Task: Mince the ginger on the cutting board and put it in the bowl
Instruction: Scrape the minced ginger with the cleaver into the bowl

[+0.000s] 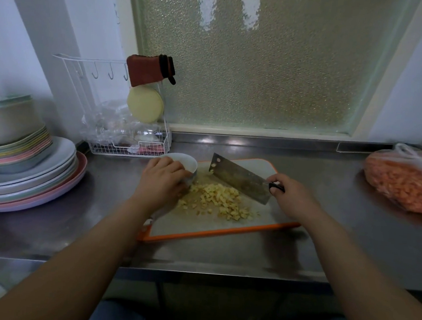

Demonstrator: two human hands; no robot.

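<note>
Mid-frame, ginger (216, 202) lies on the board (224, 230) between left hand (161, 178) gripping the bowl (187, 164) at the board's left edge and right hand (290, 195) gripping the cleaver (241, 178)

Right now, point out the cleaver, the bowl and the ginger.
cleaver (241, 181), head view, middle of the flat blade.
bowl (188, 163), head view, inner wall near the rim.
ginger (218, 202), head view, centre of the chopped pile.

Bare counter (328, 191) between cutting board (224, 233) and carrot bag (405, 182).
</note>
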